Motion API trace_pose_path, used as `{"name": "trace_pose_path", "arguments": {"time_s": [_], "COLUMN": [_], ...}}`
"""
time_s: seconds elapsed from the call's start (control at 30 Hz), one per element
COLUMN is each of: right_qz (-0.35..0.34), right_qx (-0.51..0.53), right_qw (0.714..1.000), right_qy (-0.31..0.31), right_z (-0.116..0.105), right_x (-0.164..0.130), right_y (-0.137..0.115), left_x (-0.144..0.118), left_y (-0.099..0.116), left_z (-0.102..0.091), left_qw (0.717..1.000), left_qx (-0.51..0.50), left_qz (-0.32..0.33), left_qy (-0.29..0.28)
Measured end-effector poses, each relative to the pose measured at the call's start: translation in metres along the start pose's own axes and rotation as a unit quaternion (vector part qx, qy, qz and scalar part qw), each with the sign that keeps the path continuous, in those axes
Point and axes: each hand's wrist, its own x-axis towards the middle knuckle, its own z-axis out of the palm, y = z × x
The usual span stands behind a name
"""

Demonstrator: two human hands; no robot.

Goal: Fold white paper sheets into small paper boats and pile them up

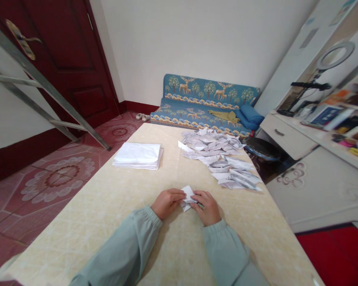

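Note:
A small folded piece of white paper (187,194) is held just above the table between my two hands. My left hand (168,202) pinches its left side, fingers closed on the edge. From the other side my right hand (207,206) grips it between thumb and fingers. Ahead and to the left lies a neat stack of white paper sheets (137,154). A large heap of folded paper pieces (214,145) spreads over the far right of the table, some with grey print. The underside of the held paper is hidden.
The cream patterned table (101,210) runs away from me. Beyond it stands a blue sofa (197,107) with deer and trees. A metal ladder (56,99) leans at the left, near a dark red door (59,47). A white cabinet (316,186) borders the right, near a round stool (262,148).

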Motion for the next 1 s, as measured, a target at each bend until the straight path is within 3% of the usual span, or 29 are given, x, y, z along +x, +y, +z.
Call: {"name": "trace_pose_path", "arguments": {"time_s": [0.2, 0.47, 0.67, 0.87, 1.0], "right_qz": [0.021, 0.154, 0.211, 0.218, 0.198], "right_qx": [-0.008, -0.037, -0.071, -0.093, -0.109], "right_qw": [1.0, 0.987, 0.975, 0.972, 0.974], "right_qy": [-0.016, -0.014, -0.016, -0.002, 0.019], "right_z": [0.003, 0.006, 0.009, 0.015, 0.018], "right_x": [0.005, 0.028, 0.039, 0.043, 0.044], "right_y": [-0.014, -0.009, -0.006, -0.002, -0.001], "left_x": [0.006, 0.025, 0.034, 0.042, 0.042], "left_y": [0.008, 0.019, 0.016, 0.016, 0.015], "left_z": [0.003, 0.008, 0.013, 0.015, 0.017], "left_qw": [0.998, 0.964, 0.948, 0.937, 0.94], "left_qx": [0.057, 0.184, 0.213, 0.212, 0.203], "left_qz": [-0.034, -0.183, -0.231, -0.276, -0.272], "left_qy": [0.012, 0.051, 0.043, 0.025, 0.027]}}
